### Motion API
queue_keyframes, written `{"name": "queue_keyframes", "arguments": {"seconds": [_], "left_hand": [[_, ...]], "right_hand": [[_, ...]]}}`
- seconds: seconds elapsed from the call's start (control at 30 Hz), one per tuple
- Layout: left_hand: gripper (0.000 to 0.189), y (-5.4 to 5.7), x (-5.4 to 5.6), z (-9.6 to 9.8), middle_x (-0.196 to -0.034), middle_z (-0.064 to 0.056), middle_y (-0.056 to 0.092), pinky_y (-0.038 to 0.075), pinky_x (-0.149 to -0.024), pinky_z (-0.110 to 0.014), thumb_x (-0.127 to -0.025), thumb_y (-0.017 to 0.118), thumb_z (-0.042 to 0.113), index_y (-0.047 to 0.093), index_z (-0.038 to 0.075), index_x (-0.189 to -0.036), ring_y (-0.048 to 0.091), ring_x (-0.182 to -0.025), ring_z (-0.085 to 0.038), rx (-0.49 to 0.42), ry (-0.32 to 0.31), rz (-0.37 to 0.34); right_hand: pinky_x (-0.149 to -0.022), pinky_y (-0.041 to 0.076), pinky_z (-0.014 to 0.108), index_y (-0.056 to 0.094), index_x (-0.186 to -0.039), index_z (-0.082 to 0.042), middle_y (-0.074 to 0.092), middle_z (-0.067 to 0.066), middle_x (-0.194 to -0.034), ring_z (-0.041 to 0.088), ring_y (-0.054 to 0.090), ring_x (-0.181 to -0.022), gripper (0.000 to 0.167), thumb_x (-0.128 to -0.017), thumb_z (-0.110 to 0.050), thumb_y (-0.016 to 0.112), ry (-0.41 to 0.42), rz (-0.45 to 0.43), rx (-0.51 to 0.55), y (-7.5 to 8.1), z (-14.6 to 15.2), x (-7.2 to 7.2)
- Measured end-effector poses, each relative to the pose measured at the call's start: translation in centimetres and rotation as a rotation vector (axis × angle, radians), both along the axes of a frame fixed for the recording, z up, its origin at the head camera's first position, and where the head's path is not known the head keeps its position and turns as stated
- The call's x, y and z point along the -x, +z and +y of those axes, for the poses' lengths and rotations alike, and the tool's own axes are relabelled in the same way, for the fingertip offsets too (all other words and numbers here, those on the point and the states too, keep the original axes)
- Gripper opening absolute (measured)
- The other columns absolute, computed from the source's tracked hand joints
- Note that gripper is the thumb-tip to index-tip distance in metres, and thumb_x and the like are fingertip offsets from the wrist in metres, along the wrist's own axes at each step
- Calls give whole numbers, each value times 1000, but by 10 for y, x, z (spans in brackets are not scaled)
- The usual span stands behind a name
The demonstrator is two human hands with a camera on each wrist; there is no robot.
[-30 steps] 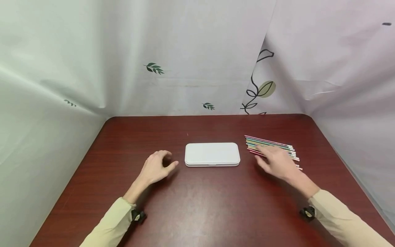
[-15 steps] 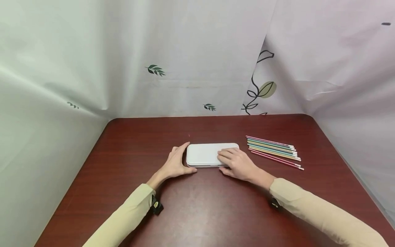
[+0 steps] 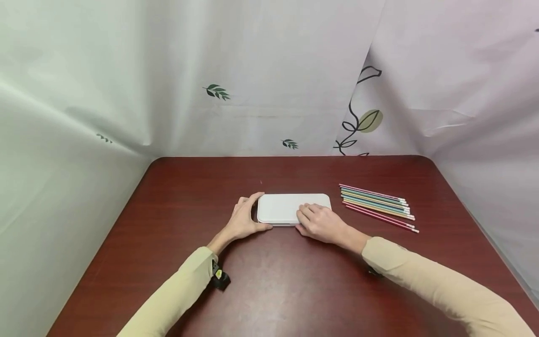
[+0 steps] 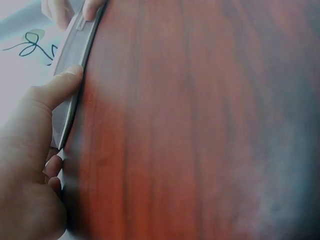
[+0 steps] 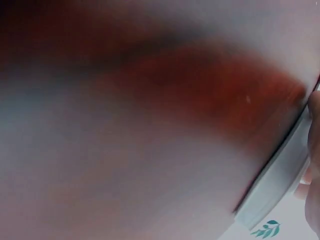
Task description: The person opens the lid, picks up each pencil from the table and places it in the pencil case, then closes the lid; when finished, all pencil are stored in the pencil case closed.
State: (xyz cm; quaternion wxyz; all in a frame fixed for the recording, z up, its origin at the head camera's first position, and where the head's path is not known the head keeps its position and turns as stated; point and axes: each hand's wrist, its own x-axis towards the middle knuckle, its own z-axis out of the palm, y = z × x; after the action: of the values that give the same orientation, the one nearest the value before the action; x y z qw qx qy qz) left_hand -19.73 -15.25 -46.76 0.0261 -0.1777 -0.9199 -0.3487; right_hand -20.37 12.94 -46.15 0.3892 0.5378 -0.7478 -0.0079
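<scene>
A flat white pencil case (image 3: 275, 208) with rounded corners lies with its lid down on the table. My left hand (image 3: 242, 222) grips its left end, thumb along the front edge and fingers at the back corner. On the right part of the lid rest the bent fingers of my right hand (image 3: 320, 224), while its thumb sits at the front edge. From the left wrist, that thumb shows beside the latch (image 4: 80, 24) on the case's front side. The right wrist view catches the case's side (image 5: 272, 187) with part of the right hand (image 5: 314, 150) at the frame's edge.
Several pencils (image 3: 375, 206) with white eraser ends lie side by side to the right of the case. The dark red wooden table (image 3: 269, 281) is bordered by white curtains (image 3: 261, 56) with leaf prints at the back and sides.
My right hand has come from over the pencils to the case's lid and front edge. My left hand has moved right onto the case's left end. The pencils stay put.
</scene>
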Motion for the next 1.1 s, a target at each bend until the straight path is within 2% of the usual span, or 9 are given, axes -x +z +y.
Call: {"name": "queue_keyframes", "arguments": {"seconds": [0.1, 0.2, 0.33, 0.47, 0.6, 0.7, 0.87, 0.97, 1.1], "left_hand": [[99, -1, -1, 1, -119, -10, 57, 34, -94, -47, -63, 94, 34, 45, 16, -148, 44, -111, -27, -5, 13, -2], [100, -2, -1, 1, -118, -9, 57, 34, -94, -46, -64, 94, 35, 44, 17, -148, 44, -111, -26, 0, 17, -6], [101, -3, -1, 1, -119, -8, 60, 33, -94, -45, -63, 95, 34, 43, 16, -148, 45, -109, -25, -17, 14, 0], [100, -3, -1, 1, -127, -4, 63, 32, -95, -44, -62, 95, 32, 42, 13, -145, 45, -107, -24, -42, 7, 12], [100, -4, -2, 2, -129, -2, 63, 32, -94, -43, -62, 95, 32, 41, 12, -144, 45, -107, -24, -44, 10, 10], [96, -4, -3, 1, -128, -5, 63, 33, -93, -44, -63, 94, 32, 44, 10, -141, 46, -107, -25, -42, 15, 16], [93, -5, -5, 0, -135, -9, 59, 33, -94, -45, -65, 93, 34, 46, 7, -140, 47, -110, -27, -25, 23, 8], [92, -4, -6, 0, -133, -9, 60, 34, -93, -46, -65, 93, 34, 47, 8, -140, 47, -110, -27, -22, 25, 2], [90, -3, -7, 1, -129, -9, 60, 34, -93, -47, -66, 93, 34, 48, 9, -139, 47, -110, -27, -18, 20, 2]], "right_hand": [[-64, 56, 37, 65, -90, 6, 68, 17, -88, 29, 69, -77, 35, -98, -26, 51, 27, 63, -52, 3, 0, 3], [-57, 55, 34, 64, -87, 4, 66, 14, -81, 26, 67, -70, 33, -96, -25, 52, 54, 59, -100, 11, 0, 5], [-53, 52, 33, 62, -84, -1, 62, 7, -76, 21, 62, -64, 24, -88, -24, 68, 70, -104, -98, 29, 2, 8], [-52, 51, 35, 67, -87, -6, 67, 3, -81, 21, 64, -68, 23, -84, -26, 79, 37, -298, -39, 48, 7, 12], [-53, 52, 37, 72, -91, -8, 69, 2, -83, 21, 67, -74, 20, -88, -27, 77, -32, -397, -20, 64, 14, 16], [-55, 52, 40, 74, -92, -8, 69, 2, -82, 22, 68, -73, 17, -90, -25, 75, -90, -455, -20, 76, 18, 21], [-64, 54, 43, 77, -97, -7, 73, 3, -87, 23, 70, -77, 12, -93, -17, 72, -214, -620, -5, 94, 29, 37], [-69, 54, 43, 77, -105, -4, 74, 8, -96, 23, 70, -80, 15, -95, -11, 69, -267, -739, 61, 96, 39, 48], [-60, 48, 35, 75, -109, 2, 74, 15, -99, 18, 60, -64, 18, -95, -2, 67, -273, -863, 209, 90, 51, 59]]}}
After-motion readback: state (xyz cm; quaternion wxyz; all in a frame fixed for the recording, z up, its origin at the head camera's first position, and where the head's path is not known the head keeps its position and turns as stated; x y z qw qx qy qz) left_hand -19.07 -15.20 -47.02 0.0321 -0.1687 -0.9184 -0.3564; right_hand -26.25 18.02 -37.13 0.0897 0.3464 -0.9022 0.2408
